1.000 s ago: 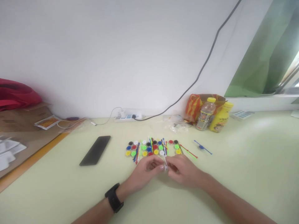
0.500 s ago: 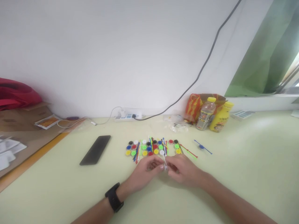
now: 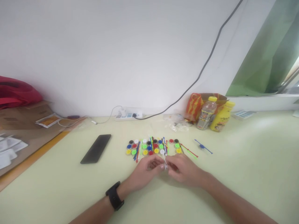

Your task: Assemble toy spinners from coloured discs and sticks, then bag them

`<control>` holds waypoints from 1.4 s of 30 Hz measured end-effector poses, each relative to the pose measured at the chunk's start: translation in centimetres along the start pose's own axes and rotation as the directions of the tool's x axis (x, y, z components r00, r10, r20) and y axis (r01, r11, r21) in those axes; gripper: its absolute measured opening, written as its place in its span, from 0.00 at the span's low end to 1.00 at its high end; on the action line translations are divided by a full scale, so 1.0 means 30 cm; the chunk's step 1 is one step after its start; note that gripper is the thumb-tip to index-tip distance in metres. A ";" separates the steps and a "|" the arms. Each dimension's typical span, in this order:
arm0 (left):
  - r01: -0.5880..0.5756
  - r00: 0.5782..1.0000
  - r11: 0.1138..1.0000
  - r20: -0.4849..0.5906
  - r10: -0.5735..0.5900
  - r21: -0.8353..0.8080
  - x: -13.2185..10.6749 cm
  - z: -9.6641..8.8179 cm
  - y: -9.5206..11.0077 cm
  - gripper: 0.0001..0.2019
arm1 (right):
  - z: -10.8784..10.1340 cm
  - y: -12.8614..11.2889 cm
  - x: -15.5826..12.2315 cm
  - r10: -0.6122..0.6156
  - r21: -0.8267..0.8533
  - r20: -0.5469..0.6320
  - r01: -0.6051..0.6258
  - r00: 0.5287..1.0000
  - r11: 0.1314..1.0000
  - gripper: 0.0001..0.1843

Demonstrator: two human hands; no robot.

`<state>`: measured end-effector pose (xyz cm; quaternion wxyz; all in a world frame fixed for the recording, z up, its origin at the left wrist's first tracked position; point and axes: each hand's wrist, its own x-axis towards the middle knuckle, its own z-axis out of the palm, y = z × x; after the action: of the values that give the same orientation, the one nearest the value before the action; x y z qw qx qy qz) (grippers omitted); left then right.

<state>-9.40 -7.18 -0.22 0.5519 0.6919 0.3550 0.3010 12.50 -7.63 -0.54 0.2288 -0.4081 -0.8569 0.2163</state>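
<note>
My left hand point(image 3: 147, 171) and my right hand point(image 3: 184, 170) meet at the front of the table, fingers closed in pinches. Between their fingertips is a small white spinner point(image 3: 166, 166), with a thin white arrow point(image 3: 164, 159) pointing up and away from me. The fingers partly cover it. Just beyond the hands lie several round spinner bases point(image 3: 145, 152) in red, blue, yellow, green, black and white, with bundles of coloured plastic arrows point(image 3: 138, 151) among them. To the right, a blue arrow spinner point(image 3: 202, 146) lies by itself.
A black phone point(image 3: 96, 149) lies at left. Along the wall are a power strip point(image 3: 128, 116), a dark cable point(image 3: 193, 82), a clear bottle point(image 3: 206, 113), a yellow bottle point(image 3: 222, 117) and a patterned bag point(image 3: 193, 107). Cardboard point(image 3: 25, 115) occupies the far left.
Both hands keep their pinch on the white spinner, almost unmoved. The view has shifted very slightly; the things on the table stay in place.
</note>
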 end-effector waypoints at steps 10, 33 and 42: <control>-0.015 1.000 1.000 -0.002 0.015 0.014 0.000 -0.001 -0.009 0.10 | -0.003 -0.001 0.001 0.001 -0.001 0.018 -0.001 1.000 1.000 0.09; -0.008 1.000 0.999 -0.005 0.008 0.033 -0.001 0.001 -0.001 0.08 | -0.007 -0.007 -0.001 0.014 0.006 0.032 -0.014 0.999 1.000 0.10; -0.014 1.000 0.999 -0.006 0.015 0.043 0.000 0.001 -0.003 0.08 | -0.008 -0.009 0.002 0.020 -0.004 0.044 -0.019 0.999 1.000 0.09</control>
<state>-9.39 -7.20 -0.31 0.5335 0.7052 0.3582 0.2997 12.46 -7.70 -0.20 0.2070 -0.4120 -0.8581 0.2258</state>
